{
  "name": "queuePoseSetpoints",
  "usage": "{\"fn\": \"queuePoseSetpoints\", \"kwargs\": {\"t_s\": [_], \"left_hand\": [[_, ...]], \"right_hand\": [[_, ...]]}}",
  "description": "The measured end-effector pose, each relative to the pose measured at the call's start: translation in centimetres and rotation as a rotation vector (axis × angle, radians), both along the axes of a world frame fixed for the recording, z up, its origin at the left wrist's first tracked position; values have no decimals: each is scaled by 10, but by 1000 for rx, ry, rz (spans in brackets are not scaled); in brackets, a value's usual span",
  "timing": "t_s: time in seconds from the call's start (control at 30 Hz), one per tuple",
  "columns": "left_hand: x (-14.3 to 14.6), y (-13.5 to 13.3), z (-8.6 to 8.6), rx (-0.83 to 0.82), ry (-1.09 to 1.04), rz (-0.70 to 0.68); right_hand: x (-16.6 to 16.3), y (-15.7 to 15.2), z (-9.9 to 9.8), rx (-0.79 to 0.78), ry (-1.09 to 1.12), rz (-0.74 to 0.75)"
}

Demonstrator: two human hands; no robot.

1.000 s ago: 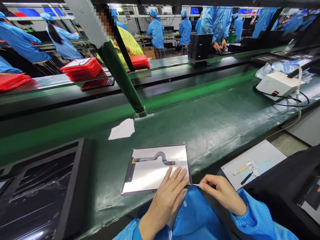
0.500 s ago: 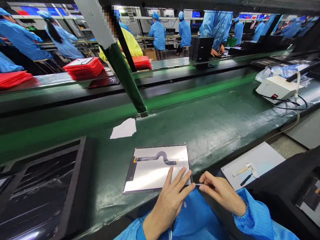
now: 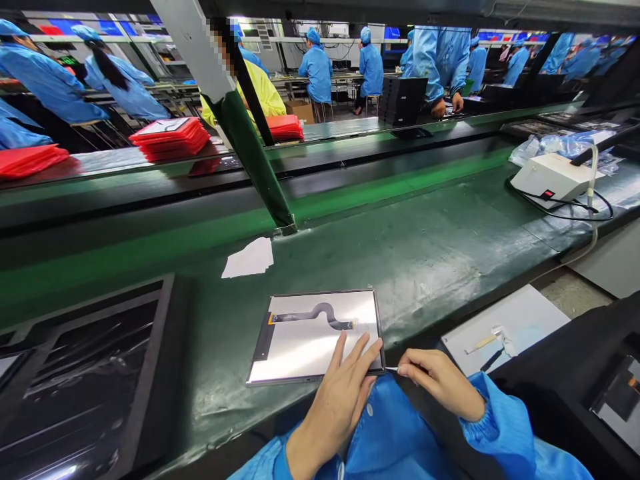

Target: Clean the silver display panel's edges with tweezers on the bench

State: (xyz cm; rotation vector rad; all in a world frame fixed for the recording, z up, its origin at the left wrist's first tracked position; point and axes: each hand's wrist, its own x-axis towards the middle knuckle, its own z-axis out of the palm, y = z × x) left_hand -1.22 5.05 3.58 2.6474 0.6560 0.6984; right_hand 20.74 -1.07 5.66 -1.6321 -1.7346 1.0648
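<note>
A silver display panel (image 3: 305, 340) with a black flex cable lies back-up near the front edge of the green bench (image 3: 440, 253). My left hand (image 3: 340, 393) rests flat on the panel's near right corner, fingers stretched out. My right hand (image 3: 440, 383) is just right of that corner, fingers pinched on a thin pointed tool (image 3: 393, 369) whose tip touches the panel's edge.
A scrap of white paper (image 3: 249, 259) lies behind the panel. A black tray (image 3: 80, 373) sits at the left, a white box with cables (image 3: 550, 177) at the right. A white mat with small tools (image 3: 500, 333) lies lower right. Red stacks and workers in blue fill the far lines.
My left hand's fingers have shifted slightly on the panel's corner. My right hand with the tool has moved a little closer to the panel's edge.
</note>
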Motion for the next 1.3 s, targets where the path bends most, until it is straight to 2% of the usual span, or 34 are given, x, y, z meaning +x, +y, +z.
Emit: {"fn": "queuePoseSetpoints", "kwargs": {"t_s": [0.2,0.47,0.67,0.77,1.0,1.3], "left_hand": [[-1,2,-2,102,-36,-60],[-1,1,-1,157,9,-65],[-1,1,-1,56,-29,-16],[-1,0,-3,9,-7,16],[-1,0,1,14,-19,6],[-1,1,-1,23,-17,7]], "right_hand": [[2,4,-2,-139,101,9],[1,2,3,-169,109,19],[3,1,2,3,0,55],[2,2,2,5,-16,63],[4,-8,-2,50,-20,-54],[-4,-16,-10,239,-44,-91]]}}
